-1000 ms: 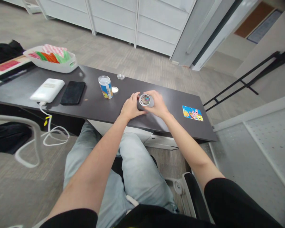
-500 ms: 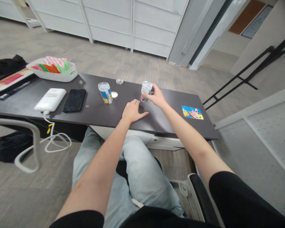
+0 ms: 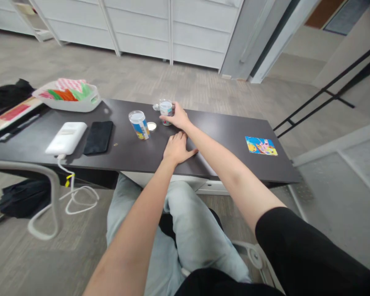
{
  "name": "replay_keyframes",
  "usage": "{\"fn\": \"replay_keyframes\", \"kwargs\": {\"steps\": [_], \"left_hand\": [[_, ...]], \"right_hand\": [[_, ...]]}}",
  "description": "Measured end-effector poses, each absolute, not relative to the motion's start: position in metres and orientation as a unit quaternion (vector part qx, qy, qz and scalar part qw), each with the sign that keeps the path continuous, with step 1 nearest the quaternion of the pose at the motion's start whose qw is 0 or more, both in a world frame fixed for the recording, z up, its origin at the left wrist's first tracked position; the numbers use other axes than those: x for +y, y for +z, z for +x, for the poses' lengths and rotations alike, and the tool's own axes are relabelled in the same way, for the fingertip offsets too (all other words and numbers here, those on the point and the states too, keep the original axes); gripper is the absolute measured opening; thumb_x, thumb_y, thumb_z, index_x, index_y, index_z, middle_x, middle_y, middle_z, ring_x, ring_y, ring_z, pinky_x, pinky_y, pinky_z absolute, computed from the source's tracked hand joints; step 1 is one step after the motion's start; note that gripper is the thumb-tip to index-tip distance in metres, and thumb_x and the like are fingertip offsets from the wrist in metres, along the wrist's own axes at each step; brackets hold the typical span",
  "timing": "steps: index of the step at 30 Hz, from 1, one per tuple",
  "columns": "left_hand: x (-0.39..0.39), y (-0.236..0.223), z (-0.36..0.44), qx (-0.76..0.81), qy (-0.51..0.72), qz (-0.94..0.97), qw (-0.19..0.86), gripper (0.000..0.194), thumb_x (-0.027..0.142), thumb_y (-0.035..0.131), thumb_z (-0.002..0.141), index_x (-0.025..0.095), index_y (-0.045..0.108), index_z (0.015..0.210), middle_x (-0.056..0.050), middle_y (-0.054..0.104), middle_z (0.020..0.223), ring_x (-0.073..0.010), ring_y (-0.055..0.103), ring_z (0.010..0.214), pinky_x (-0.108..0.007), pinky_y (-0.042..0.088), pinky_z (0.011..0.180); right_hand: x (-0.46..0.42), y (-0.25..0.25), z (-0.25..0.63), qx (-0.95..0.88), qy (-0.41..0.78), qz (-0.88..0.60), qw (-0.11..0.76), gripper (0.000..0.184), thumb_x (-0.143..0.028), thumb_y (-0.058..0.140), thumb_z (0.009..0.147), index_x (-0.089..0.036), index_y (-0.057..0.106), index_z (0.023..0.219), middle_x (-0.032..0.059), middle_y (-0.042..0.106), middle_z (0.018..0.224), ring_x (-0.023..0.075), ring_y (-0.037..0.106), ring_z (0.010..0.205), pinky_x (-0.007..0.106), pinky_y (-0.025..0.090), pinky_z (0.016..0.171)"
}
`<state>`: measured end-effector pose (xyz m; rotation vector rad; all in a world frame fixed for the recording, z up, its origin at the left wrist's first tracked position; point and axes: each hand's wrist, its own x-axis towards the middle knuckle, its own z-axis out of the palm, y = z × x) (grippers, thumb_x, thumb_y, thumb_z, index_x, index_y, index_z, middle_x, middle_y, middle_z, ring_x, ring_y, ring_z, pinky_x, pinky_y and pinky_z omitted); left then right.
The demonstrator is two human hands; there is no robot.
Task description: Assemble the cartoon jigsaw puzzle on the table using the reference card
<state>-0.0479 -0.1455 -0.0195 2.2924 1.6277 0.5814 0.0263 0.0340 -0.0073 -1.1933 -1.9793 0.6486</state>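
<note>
My right hand [image 3: 180,116] is wrapped round a clear-topped can [image 3: 165,108] with a printed label, near the table's far edge. Flat on the dark table [image 3: 222,127] lies my left hand [image 3: 176,147], its fingers spread and nothing in it. To the left stands a second can [image 3: 139,125], with a blue and yellow label. Between the two cans rests a round silvery lid [image 3: 151,126]. A clear lid [image 3: 156,107] lies behind, partly covered by the held can.
A colourful cartoon card [image 3: 261,145] lies at the right end. On the left are a black phone [image 3: 98,137], a white power bank [image 3: 66,138] with a cable, and a white basket [image 3: 77,106] of colourful items. A chair armrest [image 3: 57,197] stands at the front left.
My right hand has carried its can leftwards, closer to the other can and the clear lid. My left hand stays flat on the table. The view has shifted slightly.
</note>
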Motion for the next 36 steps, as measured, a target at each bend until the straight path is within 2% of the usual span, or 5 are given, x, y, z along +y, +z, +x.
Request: {"fn": "replay_keyframes", "kwargs": {"steps": [3,9,14,24,36], "left_hand": [[-0.144,-0.017,-0.048,0.566,0.197,0.789,0.133,0.082,0.067,0.079,0.11,0.013,0.067,0.171,-0.032,0.073,0.176,-0.0552,0.068,0.17,-0.072,0.05,0.149],[-0.137,-0.021,-0.05,0.559,0.219,0.791,0.121,0.08,0.072,0.075,0.108,0.021,0.068,0.168,-0.027,0.073,0.177,-0.0539,0.068,0.168,-0.074,0.05,0.149],[-0.138,-0.017,-0.049,0.563,0.211,0.79,0.116,0.079,0.073,0.07,0.109,0.02,0.068,0.167,-0.028,0.073,0.177,-0.0545,0.068,0.167,-0.076,0.048,0.15],[-0.146,-0.01,-0.049,0.564,0.19,0.794,0.123,0.09,0.073,0.068,0.11,0.013,0.061,0.177,-0.03,0.067,0.186,-0.0502,0.061,0.177,-0.069,0.045,0.153],[-0.106,-0.005,-0.042,0.576,0.122,0.8,0.118,0.126,0.091,0.089,0.09,0.014,0.06,0.185,-0.032,0.06,0.189,-0.0581,0.055,0.175,-0.072,0.041,0.15]], "right_hand": [[0.006,-0.007,0.067,-0.768,0.238,-0.496,0.327,0.099,-0.072,0.097,0.11,-0.023,0.058,0.187,0.0254,0.074,0.188,0.0409,0.072,0.176,0.066,0.048,0.151],[-0.112,0.004,0.268,-0.718,0.07,-0.662,0.204,0.076,-0.062,0.074,0.125,-0.026,0.062,0.191,0.0137,0.064,0.202,0.0303,0.058,0.189,0.051,0.036,0.159],[-0.18,-0.001,0.394,-0.544,0.056,-0.824,0.147,0.089,-0.052,0.049,0.128,0.007,0.049,0.195,0.047,0.041,0.205,0.0562,0.038,0.198,0.081,0.028,0.157],[-0.156,-0.027,0.299,-0.702,0.077,-0.693,0.149,0.085,-0.073,0.051,0.128,-0.027,0.06,0.198,0.021,0.057,0.202,0.0488,0.054,0.182,0.07,0.038,0.153],[-0.048,-0.024,0.276,-0.794,0.124,-0.581,0.126,0.128,-0.097,0.111,0.073,-0.016,0.072,0.165,0.0318,0.067,0.179,0.0597,0.06,0.166,0.072,0.044,0.144]]}}
